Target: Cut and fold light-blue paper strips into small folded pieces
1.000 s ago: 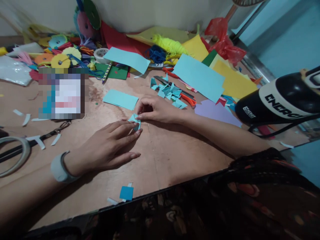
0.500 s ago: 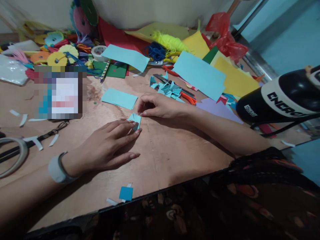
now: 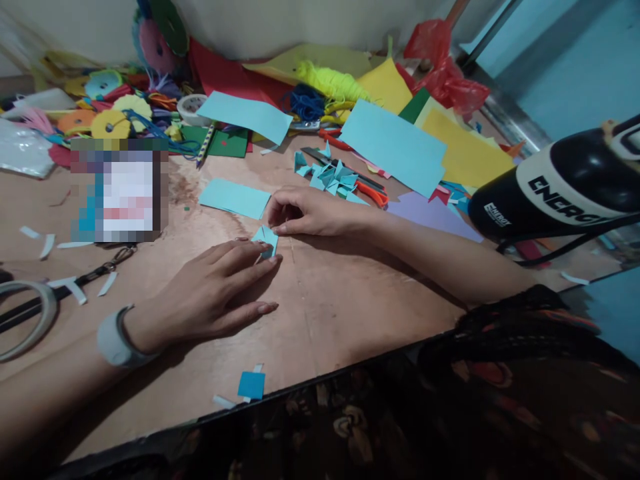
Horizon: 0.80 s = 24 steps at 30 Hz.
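Observation:
A small folded piece of light blue paper (image 3: 271, 241) lies on the wooden table between my hands, with a crease line showing on its top. My left hand (image 3: 215, 283) lies over its left side, fingers stretched out and fingertips resting on the paper. At the paper's upper right corner, my right hand (image 3: 305, 212) has thumb and fingers pinched together on the edge. Just behind is a light blue paper strip stack (image 3: 235, 197). Farther right sits a pile of small folded blue paper pieces (image 3: 333, 177) beside orange-handled scissors (image 3: 373, 193).
A black bottle (image 3: 545, 180) stands at the right. Larger blue sheets (image 3: 395, 147), yarn (image 3: 330, 81) and coloured paper crowd the back. On the left lie a tape ring (image 3: 50, 313), paper scraps and a blurred card. A blue square (image 3: 251, 385) lies near the front edge.
The view has shifted slightly, so most things appear a little farther left. Both hands keep nearly the same hold on the small folded paper.

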### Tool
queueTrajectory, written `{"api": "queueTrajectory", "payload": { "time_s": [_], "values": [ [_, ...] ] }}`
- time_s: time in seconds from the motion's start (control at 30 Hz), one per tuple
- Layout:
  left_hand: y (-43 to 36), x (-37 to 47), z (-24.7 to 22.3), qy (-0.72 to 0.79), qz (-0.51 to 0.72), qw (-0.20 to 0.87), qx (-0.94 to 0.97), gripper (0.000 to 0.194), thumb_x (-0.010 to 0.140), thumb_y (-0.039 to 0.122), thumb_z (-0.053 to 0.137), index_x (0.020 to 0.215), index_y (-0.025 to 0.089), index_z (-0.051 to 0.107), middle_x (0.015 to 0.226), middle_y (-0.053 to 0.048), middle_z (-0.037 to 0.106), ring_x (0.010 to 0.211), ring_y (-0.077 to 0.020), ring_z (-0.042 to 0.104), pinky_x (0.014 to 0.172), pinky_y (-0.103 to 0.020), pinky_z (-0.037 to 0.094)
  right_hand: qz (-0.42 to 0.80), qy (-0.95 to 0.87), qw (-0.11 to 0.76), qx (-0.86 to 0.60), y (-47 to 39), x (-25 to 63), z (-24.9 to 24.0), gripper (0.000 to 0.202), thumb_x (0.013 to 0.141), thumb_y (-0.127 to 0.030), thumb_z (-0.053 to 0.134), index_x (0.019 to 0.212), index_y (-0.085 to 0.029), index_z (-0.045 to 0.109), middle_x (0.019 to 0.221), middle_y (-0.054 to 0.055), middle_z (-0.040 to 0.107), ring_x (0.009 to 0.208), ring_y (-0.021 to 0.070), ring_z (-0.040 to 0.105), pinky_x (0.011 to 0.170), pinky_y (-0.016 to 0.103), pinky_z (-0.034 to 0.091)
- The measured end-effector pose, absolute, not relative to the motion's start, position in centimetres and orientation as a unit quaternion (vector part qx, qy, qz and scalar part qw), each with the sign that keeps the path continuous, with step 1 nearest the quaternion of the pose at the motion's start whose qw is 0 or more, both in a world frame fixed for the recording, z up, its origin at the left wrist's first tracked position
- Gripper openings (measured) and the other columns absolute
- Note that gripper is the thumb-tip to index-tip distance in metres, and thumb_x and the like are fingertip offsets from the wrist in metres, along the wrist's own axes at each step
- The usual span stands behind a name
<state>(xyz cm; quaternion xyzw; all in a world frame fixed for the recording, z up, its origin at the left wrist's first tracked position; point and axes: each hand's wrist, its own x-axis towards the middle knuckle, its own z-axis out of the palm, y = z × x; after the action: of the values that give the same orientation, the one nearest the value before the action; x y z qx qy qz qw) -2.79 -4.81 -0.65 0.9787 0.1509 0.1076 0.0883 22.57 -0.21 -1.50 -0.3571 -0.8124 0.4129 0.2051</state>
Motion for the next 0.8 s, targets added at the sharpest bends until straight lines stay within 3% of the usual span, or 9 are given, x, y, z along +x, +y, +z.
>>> {"api": "queueTrajectory", "payload": {
  "time_s": [0.13,0.8],
  "values": [
    [-5.0,-2.1,-0.4,0.199,0.111,0.094,0.969,0.067,0.090,0.051,0.059,0.142,0.012,0.042,0.133,-0.022,0.052,0.116,-0.0355,0.057,0.095,-0.052,0.054,0.408,-0.814,0.208,-0.357,-0.2,22.6,-1.5,0.010,0.084,-0.018,0.064,0.094,-0.019,0.063,0.094,0.003,0.066,0.082,0.0147,0.056,0.071,0.028,0.045],
    [-5.3,-1.5,-0.7,0.192,0.124,0.075,0.971,0.051,0.091,0.048,0.059,0.130,0.015,0.054,0.127,-0.018,0.055,0.116,-0.0350,0.056,0.096,-0.053,0.053,0.406,-0.813,0.221,-0.354,-0.2,22.6,-1.8,0.010,0.083,-0.018,0.065,0.093,-0.019,0.063,0.094,0.002,0.067,0.080,0.0143,0.057,0.072,0.029,0.046]
  ]
}}
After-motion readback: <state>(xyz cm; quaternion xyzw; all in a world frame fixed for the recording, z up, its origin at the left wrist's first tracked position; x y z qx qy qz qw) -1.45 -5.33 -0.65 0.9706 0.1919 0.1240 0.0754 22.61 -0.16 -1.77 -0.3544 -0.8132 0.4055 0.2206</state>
